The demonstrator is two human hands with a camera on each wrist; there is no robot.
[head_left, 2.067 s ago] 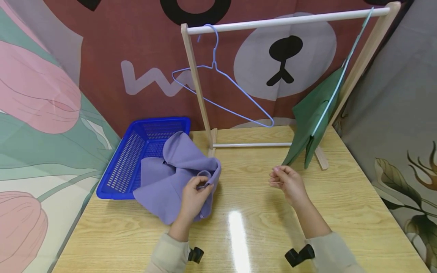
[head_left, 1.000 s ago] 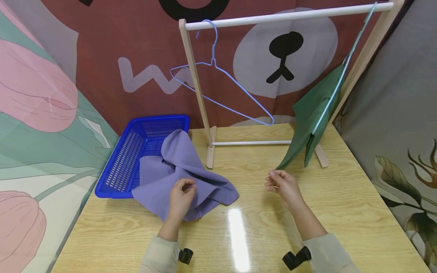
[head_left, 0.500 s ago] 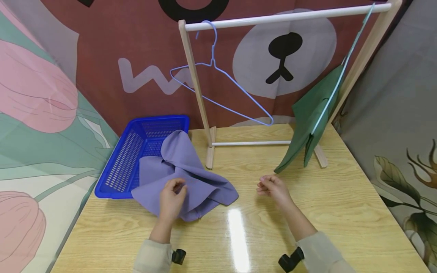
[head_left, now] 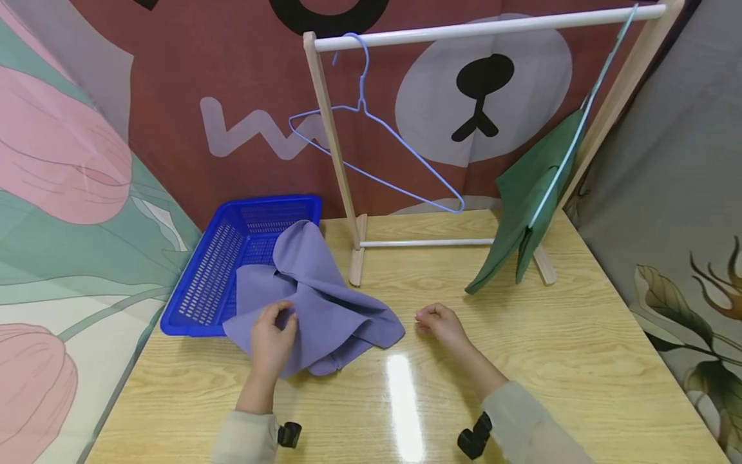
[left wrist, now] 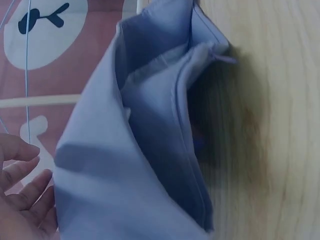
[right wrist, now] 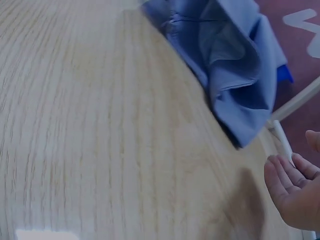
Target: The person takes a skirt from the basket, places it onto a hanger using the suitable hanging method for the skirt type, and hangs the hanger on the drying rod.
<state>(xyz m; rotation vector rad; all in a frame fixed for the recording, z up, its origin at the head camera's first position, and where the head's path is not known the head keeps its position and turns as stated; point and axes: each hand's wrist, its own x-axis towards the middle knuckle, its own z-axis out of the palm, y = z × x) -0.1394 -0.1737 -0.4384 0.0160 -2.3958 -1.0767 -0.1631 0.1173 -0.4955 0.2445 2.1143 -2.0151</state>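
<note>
A crumpled purple garment [head_left: 324, 316] lies partly over the near side of a blue basket [head_left: 197, 303] and partly on the table. My left hand [head_left: 271, 338] is above its near left part, fingers loosely bent and holding nothing. In the left wrist view, the fingers [left wrist: 31, 192] are beside the garment [left wrist: 100, 165], whose folded edges gape; I cannot tell whether they touch. My right hand [head_left: 443, 328] is over the table just right of the garment, apart from it. Its fingers [right wrist: 285, 177] are loosely bent, with nothing between them.
Behind the hands stands a wooden rack with a white top rail [head_left: 487, 27]. A bare blue hanger [head_left: 411, 154] hangs at its left end. At the right, a green garment [head_left: 533, 200] hangs on a light-blue hanger [head_left: 585, 116], its lower corner near the table [head_left: 522, 374].
The left hand has let go of the purple garment's edge, which dropped onto the table, then moved left. The right hand has moved left and nearer, away from the green garment.
</note>
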